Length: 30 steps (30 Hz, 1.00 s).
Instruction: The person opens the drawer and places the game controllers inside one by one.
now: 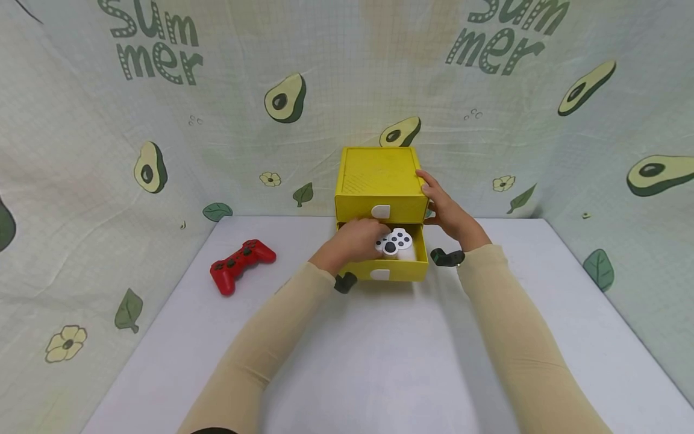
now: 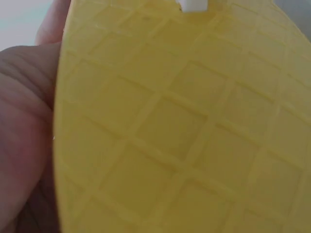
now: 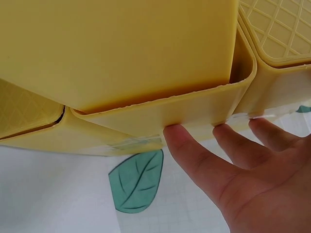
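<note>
A yellow two-drawer box (image 1: 381, 172) stands near the back of the table, its lower drawer (image 1: 398, 272) pulled out. Inside that drawer lies a white game controller (image 1: 402, 239) with black buttons and sticks. My left hand (image 1: 355, 240) reaches in over the drawer's left side and grips the controller's left part, its fingertips partly hidden. The left wrist view is mostly filled by a yellow patterned panel (image 2: 175, 131), with part of the hand at its left. My right hand (image 1: 450, 212) braces the box's right side, and its spread fingertips (image 3: 177, 133) press against the yellow wall.
A red game controller (image 1: 242, 264) lies on the white table (image 1: 374, 355), left of the box. Behind and along both sides hangs a cloth (image 1: 228, 120) printed with avocados and leaves. The upper drawer, with its white pull tab (image 1: 381, 211), is closed.
</note>
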Tool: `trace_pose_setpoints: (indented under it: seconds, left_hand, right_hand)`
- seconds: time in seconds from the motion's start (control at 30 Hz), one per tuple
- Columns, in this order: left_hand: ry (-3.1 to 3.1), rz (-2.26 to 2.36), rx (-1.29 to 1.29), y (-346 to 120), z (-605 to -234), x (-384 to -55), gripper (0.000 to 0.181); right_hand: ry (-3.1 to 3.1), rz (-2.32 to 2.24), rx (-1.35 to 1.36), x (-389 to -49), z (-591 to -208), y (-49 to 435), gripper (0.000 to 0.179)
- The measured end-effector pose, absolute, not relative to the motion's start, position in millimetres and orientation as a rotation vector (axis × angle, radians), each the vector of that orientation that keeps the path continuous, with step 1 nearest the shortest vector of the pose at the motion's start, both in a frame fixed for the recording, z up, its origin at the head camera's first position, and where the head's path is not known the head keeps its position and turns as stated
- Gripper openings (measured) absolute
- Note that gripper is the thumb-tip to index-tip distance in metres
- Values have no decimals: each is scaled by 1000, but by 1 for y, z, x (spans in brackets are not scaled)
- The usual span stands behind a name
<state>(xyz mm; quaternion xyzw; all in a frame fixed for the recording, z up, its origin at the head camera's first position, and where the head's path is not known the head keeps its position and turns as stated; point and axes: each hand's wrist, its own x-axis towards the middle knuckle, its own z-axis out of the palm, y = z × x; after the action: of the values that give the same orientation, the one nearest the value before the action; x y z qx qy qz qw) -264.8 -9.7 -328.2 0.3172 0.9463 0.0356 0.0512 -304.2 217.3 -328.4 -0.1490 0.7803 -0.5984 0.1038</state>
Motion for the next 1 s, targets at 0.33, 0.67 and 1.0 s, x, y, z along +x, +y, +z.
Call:
trace_pose_setpoints:
  seconds: [0.33,0.67,1.0]
  left_hand:
    - [2768,215,836,-9,-332,-268,53]
    - [2714,261,768,-9,-335,-273,53]
    - [2687,346,783,-11,-336,-276,53]
  right_hand:
    - [2312,-1743,-444,-296,-322,215,57]
    - [2315,-1754,-443,-301,-326,216,57]
    - [2319,-1747,-452,-296,-322,215,58]
